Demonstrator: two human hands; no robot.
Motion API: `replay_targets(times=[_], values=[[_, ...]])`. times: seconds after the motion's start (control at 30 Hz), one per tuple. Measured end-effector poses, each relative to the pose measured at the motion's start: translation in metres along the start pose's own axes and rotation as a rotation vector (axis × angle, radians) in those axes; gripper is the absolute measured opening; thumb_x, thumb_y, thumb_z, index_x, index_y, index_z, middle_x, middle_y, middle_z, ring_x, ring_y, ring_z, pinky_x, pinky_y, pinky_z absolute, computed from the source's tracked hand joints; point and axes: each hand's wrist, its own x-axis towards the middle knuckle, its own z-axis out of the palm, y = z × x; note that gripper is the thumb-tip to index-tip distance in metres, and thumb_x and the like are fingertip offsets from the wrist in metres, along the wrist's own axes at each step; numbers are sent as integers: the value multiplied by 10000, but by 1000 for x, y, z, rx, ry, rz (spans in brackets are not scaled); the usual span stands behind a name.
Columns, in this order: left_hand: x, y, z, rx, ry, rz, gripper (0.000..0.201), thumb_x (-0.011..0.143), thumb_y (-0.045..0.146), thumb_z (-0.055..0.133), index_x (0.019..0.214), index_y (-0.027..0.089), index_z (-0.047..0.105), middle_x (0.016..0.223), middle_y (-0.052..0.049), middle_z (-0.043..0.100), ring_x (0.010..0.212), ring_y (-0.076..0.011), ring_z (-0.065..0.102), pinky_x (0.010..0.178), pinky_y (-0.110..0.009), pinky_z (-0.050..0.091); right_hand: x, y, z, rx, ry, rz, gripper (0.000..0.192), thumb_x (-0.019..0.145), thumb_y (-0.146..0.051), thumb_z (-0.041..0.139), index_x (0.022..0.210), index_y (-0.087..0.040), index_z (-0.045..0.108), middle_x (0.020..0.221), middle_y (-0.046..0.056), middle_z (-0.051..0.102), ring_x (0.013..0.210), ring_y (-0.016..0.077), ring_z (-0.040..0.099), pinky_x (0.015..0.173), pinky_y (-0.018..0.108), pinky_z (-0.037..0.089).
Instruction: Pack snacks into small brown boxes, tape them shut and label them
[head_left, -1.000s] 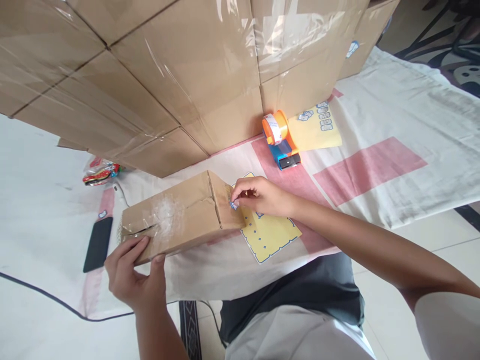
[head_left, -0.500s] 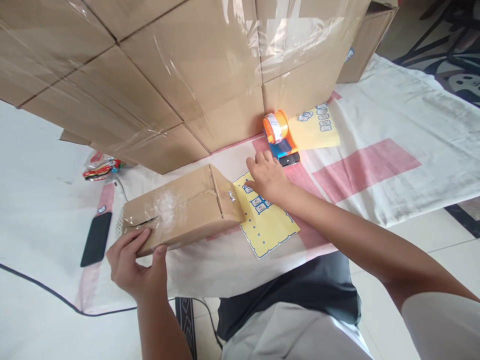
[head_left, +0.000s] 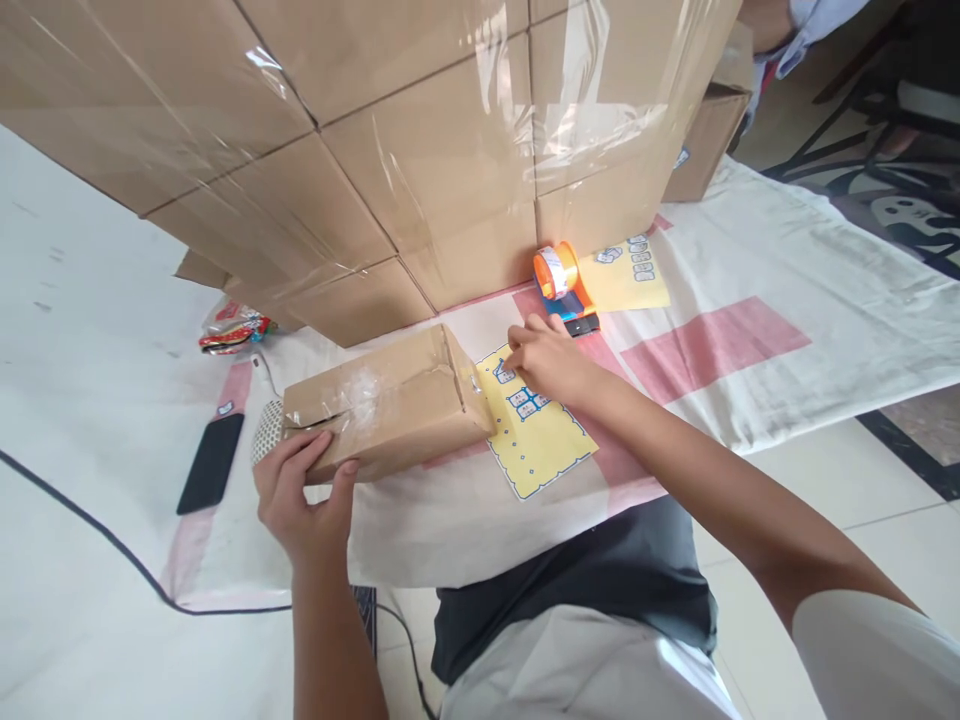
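My left hand [head_left: 304, 495] grips the near left end of a small taped cardboard box [head_left: 390, 400], its thumb on the front side and its fingers on top. The box lies on the cloth-covered table. To its right lies a yellow sticker sheet [head_left: 540, 450] with blue printed edging and several small white-and-blue stickers. My right hand [head_left: 551, 360] is over the sheet's upper part, fingers curled and tips pinched at the edge of a sticker [head_left: 504, 373]. Just beyond that hand stands an orange and blue tape dispenser [head_left: 559, 280] with a roll of tape.
A large stack of wrapped cardboard boxes [head_left: 435, 150] rises behind. Another yellow sheet [head_left: 630, 280] lies by the dispenser. A black phone [head_left: 212, 465], a white perforated object [head_left: 268, 432] and a colourful packet [head_left: 236, 328] are at left. Another person's sleeve [head_left: 821, 30] shows at upper right.
My right hand's fingers have drawn together at the sticker. My left hand stays on the box. The view has shifted, and a person's arm and sleeve have appeared at upper right.
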Motion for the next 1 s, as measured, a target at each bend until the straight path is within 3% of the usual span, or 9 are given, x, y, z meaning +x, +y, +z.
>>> replay_targets(times=[0.1,0.2,0.27,0.4,0.5,0.7,0.87,0.93,1.0], values=[[-1,-1,0,1,-5,2,292,854,276,769,1133,191,744,1119,-124,725,1095,-296,649,1010,-487,492,-6,-11,2,-248,-156,-11,356,884,2,526,910,-208,812,1013,135,629,1050,314,441,834,440,227],[-1,-3,-1,-3,-16,13,286,858,272,765,1130,189,746,1121,-122,726,1088,-288,652,1012,-478,491,-13,-13,5,-291,-159,-16,384,916,-32,507,1052,-227,809,1090,148,629,1060,320,433,833,443,224],[-1,-3,-3,-5,-23,16,287,859,270,763,1134,190,744,1134,-122,724,1095,-288,650,1016,-477,490,-18,-7,3,-245,-24,4,414,939,-62,487,1149,-259,784,1184,138,631,1095,319,453,846,442,245],[-2,-4,-10,-25,-29,22,287,862,260,756,1140,189,740,1139,-128,719,1109,-292,650,1009,-480,503,-23,17,-16,-60,442,235,385,971,-143,420,1161,-233,743,1194,122,657,1105,298,543,881,440,343],[-6,-8,-20,-33,-18,39,269,858,248,758,1120,189,740,1119,-125,718,1116,-295,654,1015,-495,512,-24,32,-32,50,572,379,312,944,-217,464,1131,-179,711,1150,143,670,1034,293,597,886,439,431],[-26,-22,-39,-1,45,40,287,847,271,763,1118,183,733,1196,-144,667,1251,-339,610,1116,-583,469,-20,15,-35,-118,360,610,554,842,-336,639,1346,-115,573,1356,243,571,1176,428,517,952,558,424],[-31,-20,-41,-57,8,-90,276,859,258,746,1124,184,717,1562,-182,366,1504,-392,393,1239,-601,367,-12,-9,-31,-158,283,494,532,909,-320,593,1404,-136,528,1485,219,492,1297,429,441,1049,560,361],[-30,-15,-39,-92,-2,-115,273,866,237,733,1134,191,712,1587,-181,346,1529,-388,354,1241,-589,378,-11,-18,-28,-155,291,475,485,929,-315,577,1372,-120,556,1439,233,526,1274,434,458,1026,556,372],[-28,-11,-38,-89,8,-119,276,861,223,737,1136,209,718,1585,-177,375,1533,-378,347,1218,-571,413,-13,-32,-23,-73,232,342,391,962,-320,550,1293,-122,610,1322,220,612,1201,396,522,986,515,409]])
